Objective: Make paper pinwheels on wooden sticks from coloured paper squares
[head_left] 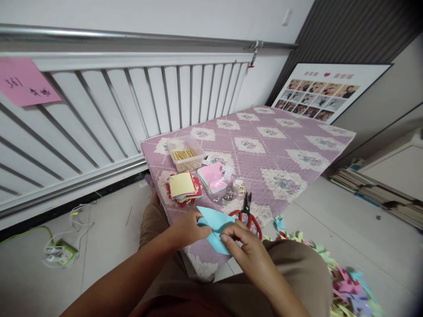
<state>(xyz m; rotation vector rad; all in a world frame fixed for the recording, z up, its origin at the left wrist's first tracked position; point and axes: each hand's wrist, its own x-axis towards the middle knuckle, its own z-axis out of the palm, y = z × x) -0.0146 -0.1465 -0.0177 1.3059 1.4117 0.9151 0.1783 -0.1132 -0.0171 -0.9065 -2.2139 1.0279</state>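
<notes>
A blue paper piece [216,220], partly folded with pointed corners, is held between both hands above the near end of the table. My left hand [187,230] grips its left side, thumb on top. At the paper's lower right, my right hand [243,244] pinches it with thumb and fingers; whether a small part sits in that pinch cannot be made out. Red-handled scissors [246,211] lie just beyond my right hand, blades pointing away. A stack of coloured paper squares [182,185], pale yellow on top, rests left of the paper.
A clear plastic box [187,165] holds thin wooden sticks. Beside it lie pink sheets [214,176], a bag of small metal pieces [228,193] and a small round container [239,187]. Coloured paper pinwheels [346,281] pile on the floor at right. A power strip [64,254] lies at left.
</notes>
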